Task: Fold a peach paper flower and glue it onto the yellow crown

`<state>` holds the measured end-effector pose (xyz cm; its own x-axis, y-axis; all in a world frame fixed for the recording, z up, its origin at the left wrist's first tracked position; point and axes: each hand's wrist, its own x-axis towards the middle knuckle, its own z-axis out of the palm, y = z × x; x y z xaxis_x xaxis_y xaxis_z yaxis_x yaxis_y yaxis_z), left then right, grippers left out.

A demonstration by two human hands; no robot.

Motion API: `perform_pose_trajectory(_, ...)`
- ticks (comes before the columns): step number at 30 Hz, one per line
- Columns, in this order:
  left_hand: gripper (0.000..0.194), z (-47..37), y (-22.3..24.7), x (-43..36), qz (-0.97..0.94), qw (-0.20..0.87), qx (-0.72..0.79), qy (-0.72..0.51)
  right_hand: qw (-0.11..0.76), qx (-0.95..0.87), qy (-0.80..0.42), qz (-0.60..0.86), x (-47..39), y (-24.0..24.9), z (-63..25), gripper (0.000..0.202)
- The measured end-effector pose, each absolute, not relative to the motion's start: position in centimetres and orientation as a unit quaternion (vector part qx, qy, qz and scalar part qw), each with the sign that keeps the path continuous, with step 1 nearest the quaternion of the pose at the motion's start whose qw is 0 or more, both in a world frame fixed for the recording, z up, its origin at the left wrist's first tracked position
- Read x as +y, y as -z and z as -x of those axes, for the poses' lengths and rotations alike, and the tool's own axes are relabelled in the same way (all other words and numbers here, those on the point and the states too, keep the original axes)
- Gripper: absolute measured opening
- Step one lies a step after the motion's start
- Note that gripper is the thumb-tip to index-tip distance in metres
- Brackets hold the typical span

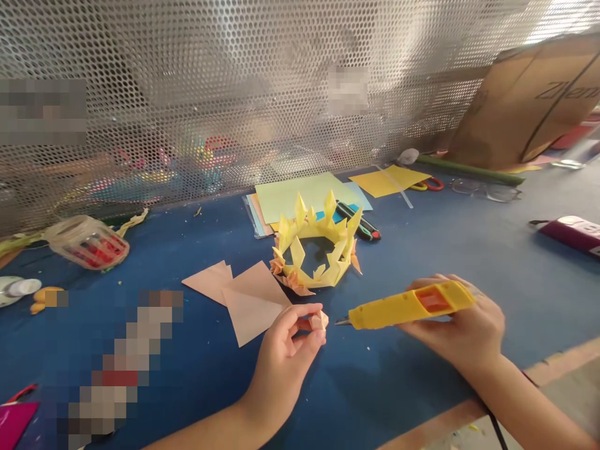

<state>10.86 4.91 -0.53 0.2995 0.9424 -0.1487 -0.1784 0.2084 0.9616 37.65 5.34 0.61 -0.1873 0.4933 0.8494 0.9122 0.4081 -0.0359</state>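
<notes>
Between the thumb and fingers of my left hand (288, 356) is a small folded piece of peach paper (319, 320). My right hand (469, 325) grips a yellow glue gun (394, 306), its metal nozzle pointing left, a short gap from the folded paper. Behind both hands stands a yellow folded-paper crown (337, 265) with upright points. Orange paper flowers (293, 279) sit along its lower front left edge. Flat peach paper sheets (255, 297) lie left of the crown, partly behind my left hand.
Coloured paper sheets (300, 190), a dark cutter knife (360, 222) and red-handled scissors (434, 184) lie behind the crown. At left is a clear plastic tub (89, 242). A perforated metal screen (210, 94) closes the back; a cardboard box (525, 106) stands at right.
</notes>
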Motion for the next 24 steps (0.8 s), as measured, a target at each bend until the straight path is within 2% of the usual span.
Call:
perform_pose_trajectory(5, 0.042, -10.9, 0.4, 4.9, -0.436, 0.681, 0.406, -0.426, 0.391, -0.744, 0.256, 0.477, 5.2, -0.4, -37.1, 0.026)
perform_pose_trajectory(16, 0.040, -10.7, 0.2, 5.3, -0.417, 0.699, 0.419, -0.403, 0.372, -0.746, 0.274, 0.480, 5.3, -0.6, -36.6, 0.022)
perform_pose_trajectory(24, 0.030, -10.6, 0.0, 5.1, -0.419, 0.708, 0.417, -0.386, 0.380, -0.747, 0.275, 0.472, 5.3, -0.5, -36.7, 0.025)
